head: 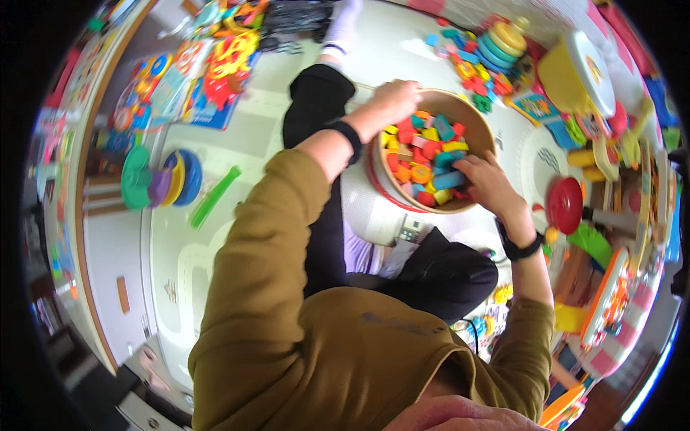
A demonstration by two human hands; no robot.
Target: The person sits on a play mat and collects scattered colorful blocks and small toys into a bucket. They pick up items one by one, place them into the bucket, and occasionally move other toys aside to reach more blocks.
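Note:
A round tub (381, 164) with a tan rim sits tilted on the floor mat in front of me, between my legs. Inside it lie several toy blocks (420, 172) in red, yellow, orange, blue and teal. My left hand (400, 100) grips the tub's far left rim. Over the right rim, my right hand (488, 186) reaches in, its fingertips at a blue cylindrical block (448, 180). Whether those fingers grip the block or just touch it is hidden.
Colourful toys (232, 62) lie at the upper left, near a green stick (214, 197) and a ring stacker (161, 179). Loose blocks (469, 64), a yellow bucket (571, 75) and a red toy pan (564, 204) are to the right. My black-trousered legs (323, 161) flank the tub.

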